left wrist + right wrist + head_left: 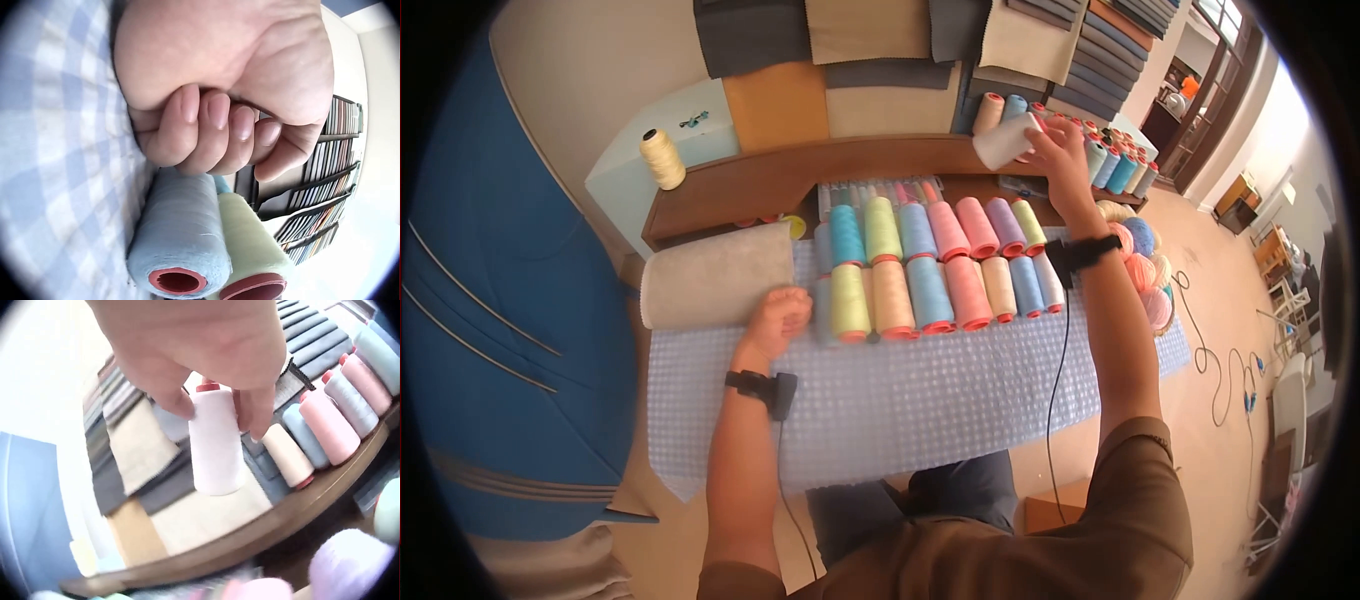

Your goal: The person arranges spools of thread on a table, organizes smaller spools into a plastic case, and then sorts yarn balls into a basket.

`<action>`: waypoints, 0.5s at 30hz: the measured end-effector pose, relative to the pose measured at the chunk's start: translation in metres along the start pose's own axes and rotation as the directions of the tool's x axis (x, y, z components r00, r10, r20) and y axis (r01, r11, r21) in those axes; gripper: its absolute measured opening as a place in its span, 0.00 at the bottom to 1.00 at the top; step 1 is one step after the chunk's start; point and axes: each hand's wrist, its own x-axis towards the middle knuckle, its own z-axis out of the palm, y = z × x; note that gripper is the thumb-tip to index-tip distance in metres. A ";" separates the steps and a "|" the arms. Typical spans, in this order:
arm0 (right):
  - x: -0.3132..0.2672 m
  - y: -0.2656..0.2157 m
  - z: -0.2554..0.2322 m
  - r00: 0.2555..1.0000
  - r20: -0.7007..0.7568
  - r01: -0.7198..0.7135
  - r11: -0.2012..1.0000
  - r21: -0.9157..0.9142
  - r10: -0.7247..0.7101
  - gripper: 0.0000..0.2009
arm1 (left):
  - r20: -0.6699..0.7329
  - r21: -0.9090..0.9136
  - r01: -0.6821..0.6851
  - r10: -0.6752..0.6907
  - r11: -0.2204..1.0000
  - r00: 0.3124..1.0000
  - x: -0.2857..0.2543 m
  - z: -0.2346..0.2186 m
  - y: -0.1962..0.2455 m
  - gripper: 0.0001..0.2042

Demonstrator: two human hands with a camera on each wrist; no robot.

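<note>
My right hand (1055, 140) is raised over the wooden shelf (800, 165) and grips a white thread cone (1005, 140) by its top; the same white cone (215, 440) hangs from my fingers (178, 400) in the right wrist view. My left hand (780, 315) is curled into a fist holding nothing, resting on the blue checked cloth (920, 400) beside a grey-blue cone (181, 234) at the left end of two rows of pastel thread cones (930, 270). Its curled fingers (206, 131) show no object inside.
A beige fabric roll (715, 280) lies left of the fist. A cream cone (662, 158) stands on a pale box. More cones line the shelf (1115, 160), and yarn balls (1145, 265) lie at the right. Fabric swatches (880, 60) hang behind. A cable (1215, 370) trails on the floor.
</note>
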 end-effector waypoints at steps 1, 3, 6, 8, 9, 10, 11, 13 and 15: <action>-0.017 -0.007 -0.011 0.998 0.028 -0.054 0.999 -0.006 0.054 0.20 | -0.011 0.007 -0.003 0.004 1.000 1.000 0.001 0.001 0.000 0.13; -0.049 -0.017 -0.032 0.982 0.084 -0.166 0.986 -0.021 0.167 0.20 | -0.015 0.014 -0.006 0.006 1.000 1.000 0.000 0.001 -0.001 0.14; -0.101 -0.002 -0.052 0.930 0.197 -0.260 0.935 -0.243 0.309 0.21 | -0.017 0.030 -0.014 0.014 0.999 1.000 0.001 0.004 0.000 0.15; -0.123 0.011 -0.052 0.911 0.218 -0.257 0.896 -0.362 0.349 0.23 | -0.008 0.029 -0.015 0.015 0.999 1.000 0.001 0.002 -0.001 0.15; -0.129 0.017 -0.050 0.915 0.203 -0.229 0.862 -0.452 0.349 0.23 | -0.007 0.028 -0.012 0.012 1.000 1.000 0.001 0.002 -0.001 0.15; -0.133 0.019 -0.046 0.911 0.202 -0.213 0.830 -0.516 0.359 0.23 | -0.005 0.027 -0.009 0.009 1.000 1.000 0.001 0.002 0.000 0.16; -0.135 0.020 -0.042 0.908 0.201 -0.194 0.794 -0.576 0.368 0.22 | -0.004 0.027 -0.007 0.007 1.000 1.000 0.001 0.002 0.001 0.16; -0.138 0.021 -0.031 0.927 0.180 -0.123 0.718 -0.685 0.330 0.22 | 0.007 0.042 -0.012 0.012 0.999 1.000 0.000 0.003 0.002 0.16; -0.143 0.012 -0.024 0.952 0.158 -0.056 0.659 -0.750 0.262 0.21 | 0.016 0.048 -0.013 0.012 0.999 1.000 0.000 0.004 0.002 0.16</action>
